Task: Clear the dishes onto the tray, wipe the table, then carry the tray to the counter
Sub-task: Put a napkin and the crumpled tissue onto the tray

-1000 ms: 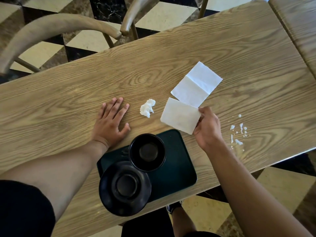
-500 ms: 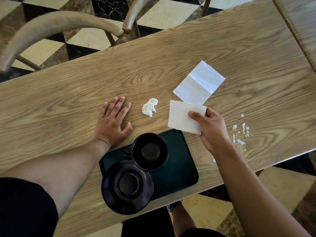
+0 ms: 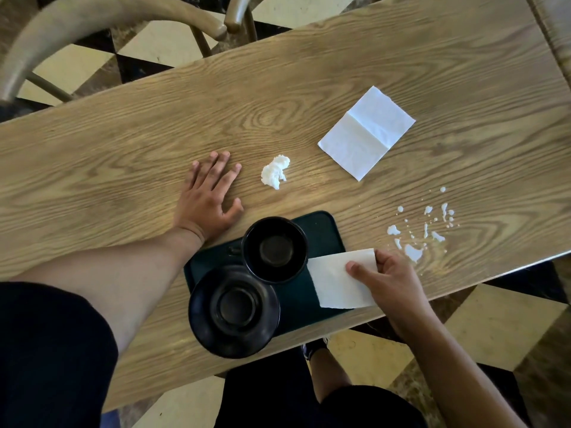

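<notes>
A dark green tray (image 3: 321, 230) lies at the near edge of the wooden table (image 3: 123, 168). On it stand a black bowl (image 3: 274, 249) and a black saucer-like plate (image 3: 234, 310) that overhangs the tray's near left corner. My right hand (image 3: 391, 281) pinches a white folded napkin (image 3: 336, 284) over the tray's right end. My left hand (image 3: 207, 197) rests flat on the table, fingers spread, left of the tray. A crumpled white tissue (image 3: 274, 172) and a second flat napkin (image 3: 366, 132) lie beyond the tray. White spilled drops (image 3: 423, 230) dot the table to the right.
Two curved wooden chair backs (image 3: 102, 23) stand beyond the table's far left edge. Another wooden table (image 3: 556, 32) abuts at the far right. The floor below is checkered tile. My legs and a shoe (image 3: 313, 347) show under the near edge.
My right hand has carried the folded napkin from the table beyond the tray back toward me, down over the tray's right end. My left hand stays flat in place.
</notes>
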